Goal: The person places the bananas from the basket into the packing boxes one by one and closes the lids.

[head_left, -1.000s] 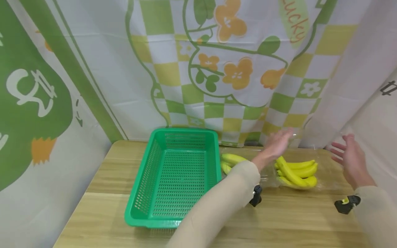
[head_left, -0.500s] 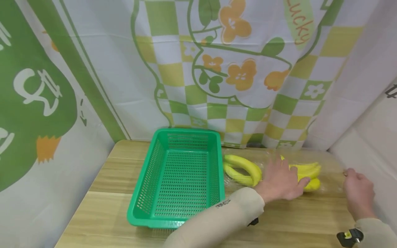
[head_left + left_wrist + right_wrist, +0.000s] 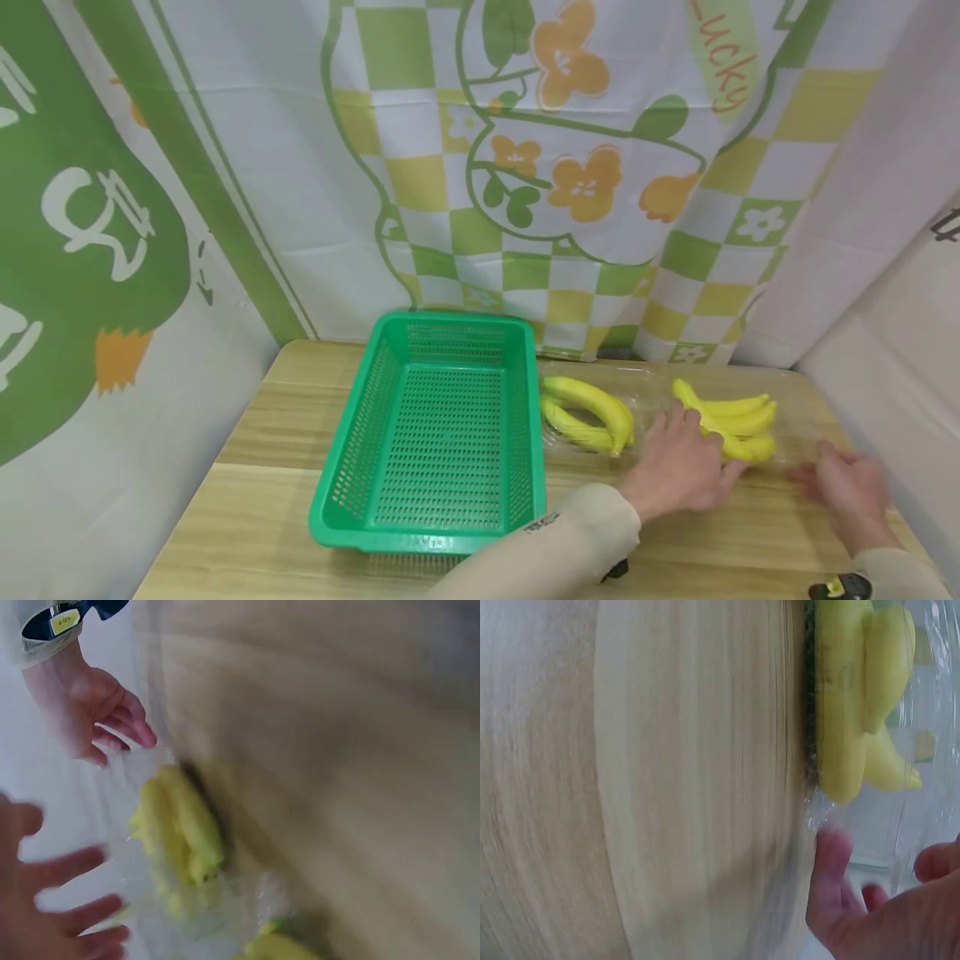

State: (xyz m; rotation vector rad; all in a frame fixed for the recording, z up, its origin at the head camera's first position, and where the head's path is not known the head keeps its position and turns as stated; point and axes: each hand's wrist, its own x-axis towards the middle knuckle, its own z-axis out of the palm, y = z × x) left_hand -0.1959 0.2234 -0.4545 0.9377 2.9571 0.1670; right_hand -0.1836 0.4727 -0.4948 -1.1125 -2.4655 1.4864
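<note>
In the head view, two clear plastic boxes lie at the back right of the table. The right-hand box (image 3: pixel 798 412) contains a bunch of yellow bananas (image 3: pixel 738 412); more bananas (image 3: pixel 588 408) lie in the left-hand one. My left hand (image 3: pixel 675 462) is at the front of the right-hand box, overlapping the bunch. Its fingers (image 3: pixel 75 870) look spread in the left wrist view, with nothing between them. My right hand (image 3: pixel 851 496) is at the box's right front corner. In the right wrist view its thumb and fingertips (image 3: pixel 832 851) stand apart beside the clear plastic.
A green perforated plastic basket (image 3: pixel 321 525) stands to the left of the boxes on the wooden table (image 3: pixel 247 500). Behind the table hangs a checked, flowered cloth (image 3: pixel 517 275). A pale cloth wall (image 3: pixel 900 350) borders the right side.
My left hand has come down from above the boxes to the front of the bananas. The right hand has lowered and moved towards the table's front. Bananas at left are now uncovered.
</note>
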